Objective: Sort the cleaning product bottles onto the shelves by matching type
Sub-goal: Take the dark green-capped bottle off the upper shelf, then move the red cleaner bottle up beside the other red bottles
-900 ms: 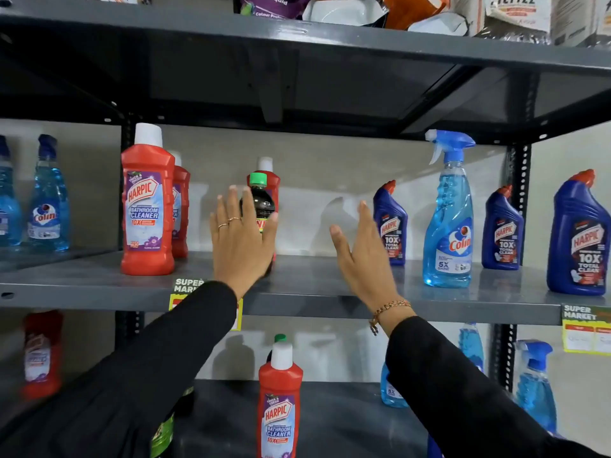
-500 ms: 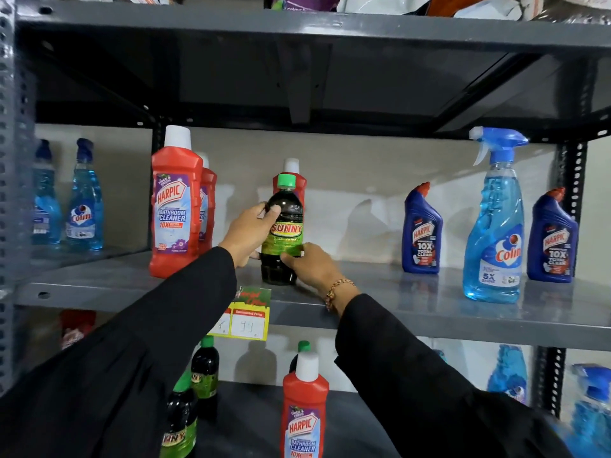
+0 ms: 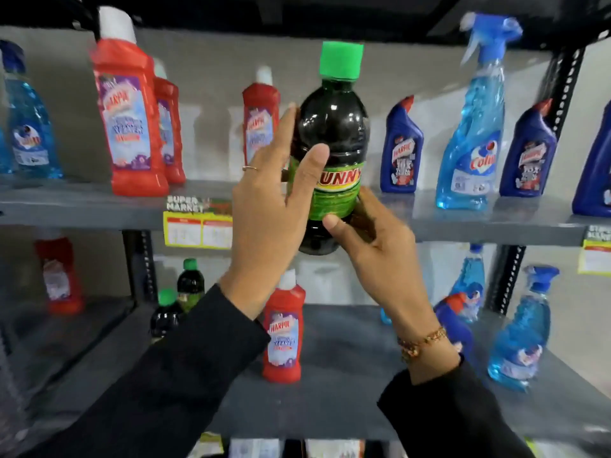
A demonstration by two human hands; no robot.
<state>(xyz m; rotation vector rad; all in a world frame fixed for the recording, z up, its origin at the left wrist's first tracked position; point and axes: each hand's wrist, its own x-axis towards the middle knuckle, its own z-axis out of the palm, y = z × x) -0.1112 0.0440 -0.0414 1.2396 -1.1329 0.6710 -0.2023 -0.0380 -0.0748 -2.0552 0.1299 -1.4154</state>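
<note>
From the head camera, a dark bottle with a green cap is held upright in the middle of the frame, lifted clear in front of the upper shelf. The left hand wraps its left side, thumb pressed across the green-and-yellow label so that only "UNNY" reads. The right hand cups the lower right of the bottle, thumb on the label's bottom edge; its fingers go round behind and are hidden. Both hands are closed on it.

The whole picture is smeared by motion, so the small print on every label is unreadable. At upper left stand red Harpic bottles, the nearest one covering most of another behind it. A further red bottle is partly hidden by the left hand's fingers. At right are blue Harpic bottles and a Colin spray bottle; another blue one is cut by the right edge. On the lower shelf, two more dark green-capped bottles stand at left, half covered by the black sleeve. A blue bottle behind the right wrist is mostly hidden.
</note>
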